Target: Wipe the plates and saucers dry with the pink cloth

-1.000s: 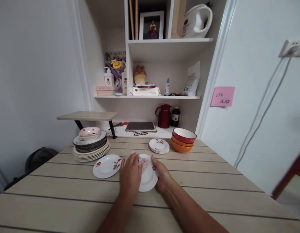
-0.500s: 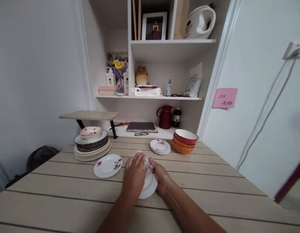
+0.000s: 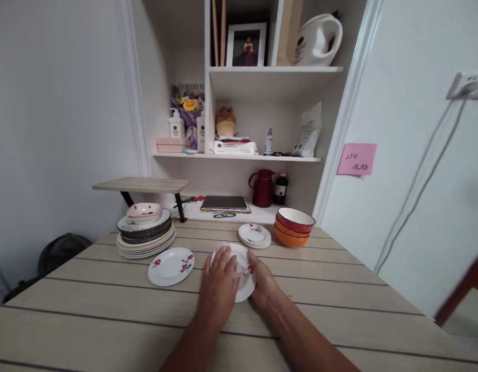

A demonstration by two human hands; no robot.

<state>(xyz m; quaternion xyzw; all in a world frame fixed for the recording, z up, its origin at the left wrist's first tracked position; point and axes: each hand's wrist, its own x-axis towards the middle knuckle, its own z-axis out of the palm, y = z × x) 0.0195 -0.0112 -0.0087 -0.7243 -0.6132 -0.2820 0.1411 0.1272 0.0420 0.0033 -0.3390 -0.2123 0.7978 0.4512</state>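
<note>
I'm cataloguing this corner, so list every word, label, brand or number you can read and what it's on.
"FLOWERS ST": pale panel behind the bouquet, cut off at right.
"250": pink note; its second handwritten line is unclear.
Too small or blurred: print on the pump bottle, white packet, pouch, dark bottle and white jug.
Held plate: no writing visible.

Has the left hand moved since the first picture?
Yes: the left hand has shifted right, widening its gap from the left plate, which lies where it did.
</note>
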